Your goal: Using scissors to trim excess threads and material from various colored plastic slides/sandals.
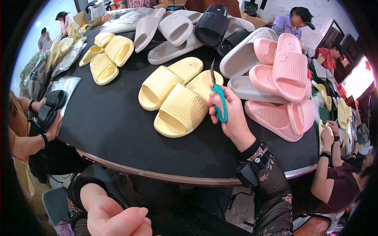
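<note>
My right hand (233,114) is closed around teal-handled scissors (219,100), their dark blades pointing up and away from me. Just left of them, a pair of yellow slide sandals lies on the black table: the nearer slide (179,114) has its heel end by my fingers, and the farther slide (163,86) rests beside it. Low in the picture, my left hand (114,218) is held short of the table edge. Its fingers are curled with the thumb laid over them, and whatever may be inside is hidden.
Pink slides (285,69) are stacked right of my right hand, over grey slides (252,90). More grey slides (175,29) and a black slide (212,25) are piled at the back. Small yellow slides (106,67) sit far left. Co-workers handle slides at both sides.
</note>
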`<act>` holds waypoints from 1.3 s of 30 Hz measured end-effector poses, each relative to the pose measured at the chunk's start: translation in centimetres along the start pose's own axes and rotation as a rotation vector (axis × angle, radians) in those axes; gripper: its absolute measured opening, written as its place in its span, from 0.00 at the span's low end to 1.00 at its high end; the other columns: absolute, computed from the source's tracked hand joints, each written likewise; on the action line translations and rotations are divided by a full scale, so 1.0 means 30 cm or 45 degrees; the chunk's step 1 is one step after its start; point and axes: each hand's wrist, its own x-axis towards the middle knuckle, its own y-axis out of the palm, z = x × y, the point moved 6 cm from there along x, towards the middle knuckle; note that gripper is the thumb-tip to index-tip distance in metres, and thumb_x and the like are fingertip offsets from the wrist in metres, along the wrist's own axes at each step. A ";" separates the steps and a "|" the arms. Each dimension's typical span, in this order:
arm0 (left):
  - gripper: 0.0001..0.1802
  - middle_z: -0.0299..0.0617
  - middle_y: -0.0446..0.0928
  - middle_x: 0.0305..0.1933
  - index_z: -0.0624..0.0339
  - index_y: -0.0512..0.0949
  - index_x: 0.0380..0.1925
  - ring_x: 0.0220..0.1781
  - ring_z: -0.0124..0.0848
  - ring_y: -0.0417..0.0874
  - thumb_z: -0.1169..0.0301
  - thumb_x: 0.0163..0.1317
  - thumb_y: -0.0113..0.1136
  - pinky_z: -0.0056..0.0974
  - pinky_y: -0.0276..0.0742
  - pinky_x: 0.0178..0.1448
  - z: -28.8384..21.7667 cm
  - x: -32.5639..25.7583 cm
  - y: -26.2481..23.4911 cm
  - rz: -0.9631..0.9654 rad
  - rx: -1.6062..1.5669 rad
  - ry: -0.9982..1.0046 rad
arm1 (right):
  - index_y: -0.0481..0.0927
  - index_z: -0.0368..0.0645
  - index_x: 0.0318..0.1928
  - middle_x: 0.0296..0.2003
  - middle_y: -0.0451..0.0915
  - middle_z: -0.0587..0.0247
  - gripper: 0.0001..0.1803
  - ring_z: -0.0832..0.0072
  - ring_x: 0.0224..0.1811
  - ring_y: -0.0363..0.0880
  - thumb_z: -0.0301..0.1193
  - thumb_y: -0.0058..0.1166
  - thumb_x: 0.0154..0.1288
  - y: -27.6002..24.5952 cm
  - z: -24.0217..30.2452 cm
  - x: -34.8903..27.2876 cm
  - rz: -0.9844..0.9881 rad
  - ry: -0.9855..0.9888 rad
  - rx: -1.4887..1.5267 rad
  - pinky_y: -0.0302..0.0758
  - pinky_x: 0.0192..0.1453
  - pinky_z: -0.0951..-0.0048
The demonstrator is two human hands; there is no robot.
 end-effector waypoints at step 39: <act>0.34 0.39 0.69 0.31 0.21 0.54 0.67 0.22 0.33 0.67 0.70 0.66 0.50 0.41 0.76 0.29 0.007 -0.018 -0.008 0.065 -0.275 -0.134 | 0.64 0.29 0.57 0.28 0.73 0.64 0.30 0.85 0.21 0.71 0.34 0.58 0.60 0.008 0.000 -0.002 0.015 0.005 0.046 0.66 0.15 0.86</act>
